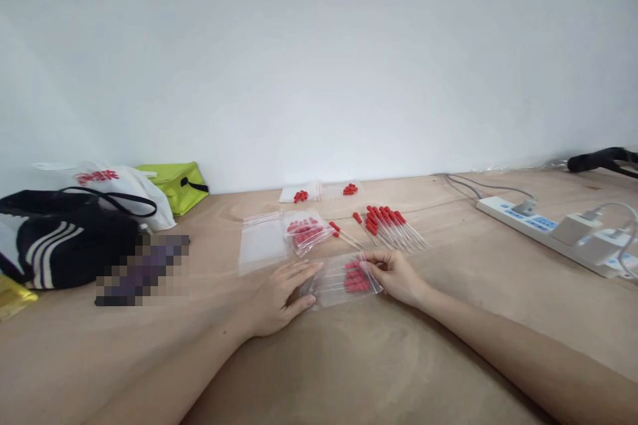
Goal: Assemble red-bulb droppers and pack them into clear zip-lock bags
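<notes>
One clear bag (pixel 329 295) holds red-tipped sticks (pixel 356 276), right hand (pixel 393 275) pinching its end, left hand (pixel 286 295) spread open opposite, likely to steady it.

Black bag (pixel 107 246): white-striped, at left
White bag (pixel 132 179): red lettering, behind the black bag
Green bag (pixel 174 189): beside the white bag
Power strip (pixel 544 223): white, at right, adapters (pixel 574 230) plugged in

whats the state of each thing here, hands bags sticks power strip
Left hand: thumb and fingers apart, at the clear bag
Right hand: pinching the clear bag's right end
Clear bag: red-tipped sticks inside, seal unclear
Filled bag: red pieces inside
Flat bag: no contents visible
Loose sticks: fanned out, unbagged
Power strip: plugs inserted, switches unclear
</notes>
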The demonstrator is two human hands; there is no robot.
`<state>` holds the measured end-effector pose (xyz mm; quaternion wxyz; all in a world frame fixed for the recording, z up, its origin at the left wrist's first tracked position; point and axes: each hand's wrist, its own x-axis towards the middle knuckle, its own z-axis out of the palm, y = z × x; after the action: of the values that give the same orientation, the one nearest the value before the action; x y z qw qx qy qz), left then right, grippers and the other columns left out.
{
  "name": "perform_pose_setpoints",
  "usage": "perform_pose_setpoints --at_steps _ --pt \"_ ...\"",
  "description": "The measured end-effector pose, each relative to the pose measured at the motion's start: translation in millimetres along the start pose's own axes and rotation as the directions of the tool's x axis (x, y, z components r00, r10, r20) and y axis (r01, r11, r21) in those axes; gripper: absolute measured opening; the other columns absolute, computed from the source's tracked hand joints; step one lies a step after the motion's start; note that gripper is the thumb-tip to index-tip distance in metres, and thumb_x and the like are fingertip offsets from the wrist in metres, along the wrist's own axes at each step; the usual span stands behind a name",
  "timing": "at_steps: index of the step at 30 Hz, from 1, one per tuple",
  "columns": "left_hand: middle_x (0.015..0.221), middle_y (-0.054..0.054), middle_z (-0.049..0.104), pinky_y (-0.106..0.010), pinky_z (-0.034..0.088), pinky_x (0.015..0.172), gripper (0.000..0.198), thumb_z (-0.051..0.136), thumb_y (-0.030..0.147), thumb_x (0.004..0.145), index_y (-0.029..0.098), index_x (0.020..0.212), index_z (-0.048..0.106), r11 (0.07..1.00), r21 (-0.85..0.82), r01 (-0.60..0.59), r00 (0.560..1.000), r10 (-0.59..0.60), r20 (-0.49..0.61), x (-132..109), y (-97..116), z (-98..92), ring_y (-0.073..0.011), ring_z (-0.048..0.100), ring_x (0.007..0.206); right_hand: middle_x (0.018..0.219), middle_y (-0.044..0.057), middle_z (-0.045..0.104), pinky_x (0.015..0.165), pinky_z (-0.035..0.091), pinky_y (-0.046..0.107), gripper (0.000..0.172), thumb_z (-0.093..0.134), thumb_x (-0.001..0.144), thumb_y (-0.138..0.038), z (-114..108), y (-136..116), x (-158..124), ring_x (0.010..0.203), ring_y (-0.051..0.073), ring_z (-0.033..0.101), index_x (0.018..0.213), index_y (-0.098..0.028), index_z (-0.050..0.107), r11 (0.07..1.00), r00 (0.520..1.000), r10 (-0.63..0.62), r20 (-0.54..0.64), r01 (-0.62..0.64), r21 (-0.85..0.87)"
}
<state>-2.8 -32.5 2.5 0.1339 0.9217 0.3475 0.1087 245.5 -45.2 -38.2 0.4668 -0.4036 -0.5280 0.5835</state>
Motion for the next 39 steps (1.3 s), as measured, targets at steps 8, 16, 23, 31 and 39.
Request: perform_pose_setpoints --at_steps 8,16,23,31,39 --pt "0.134 -0.004 0.039 -0.043 0.026 0.102 0.045 0.04 0.037 0.086 0.026 0.13 0.035 0.999 0.027 -0.019 0.999 0.018 0.031 1 -1 -1.8 -0.0223 0.033 0.123 0.057 -0.001 0.054 0.045 0.039 0.022 0.012 0.052 0.071 -0.028 -12 6 11 0.049 0.011 0.05 0.069 -0.017 0.054 0.868 0.89 -0.296 -0.346 0.099 -0.487" --pt "0.136 -0.002 0.035 -0.045 0.027 0.101 0.039 0.037 0.037 0.088 0.031 0.126 0.041 0.998 0.066 0.0 0.995 -0.006 0.095 0 1 -4.0 -0.0232 0.031 0.124 0.073 0.002 0.064 0.062 0.039 0.022 0.015 0.047 0.07 -0.012 -12 -31 44 0.065 0.012 0.055 0.072 -0.017 0.061 0.435 0.925 -0.376 -0.052 0.127 -0.891" --pt "0.137 -0.002 0.034 -0.045 0.024 0.102 0.039 0.037 0.038 0.088 0.031 0.126 0.04 0.998 0.065 -0.008 0.996 0.002 0.092 0 -1 -2.9 -0.0227 0.03 0.125 0.091 0.009 0.065 0.066 0.043 0.027 0.02 0.047 0.077 -0.023 21 -42 75 0.086 0.021 0.06 0.091 -0.018 0.061 0.16 0.972 -0.151 -0.178 -0.154 -0.975" --pt "0.137 -0.001 0.033 -0.044 0.024 0.102 0.039 0.037 0.037 0.088 0.032 0.127 0.039 0.999 0.053 -0.011 0.996 0.006 0.088 -1 -2 -1.7 -0.0224 0.03 0.125 0.104 0.022 0.055 0.07 0.045 0.032 0.037 0.039 0.073 -0.002 9 -36 67 0.092 0.025 0.057 0.109 -0.004 0.048 0.096 0.971 -0.162 -0.175 -0.161 -0.982" --pt "0.136 -0.002 0.035 -0.045 0.025 0.102 0.04 0.037 0.037 0.088 0.03 0.128 0.038 0.999 0.038 -0.02 0.997 0.017 0.081 -1 -2 -3.1 -0.0226 0.03 0.125 0.108 0.017 0.05 0.082 0.041 0.041 0.056 0.037 0.079 -0.015 -30 -20 25 0.099 0.026 0.051 0.131 -0.011 0.021 0.436 0.759 -0.622 -0.191 0.133 -0.89"
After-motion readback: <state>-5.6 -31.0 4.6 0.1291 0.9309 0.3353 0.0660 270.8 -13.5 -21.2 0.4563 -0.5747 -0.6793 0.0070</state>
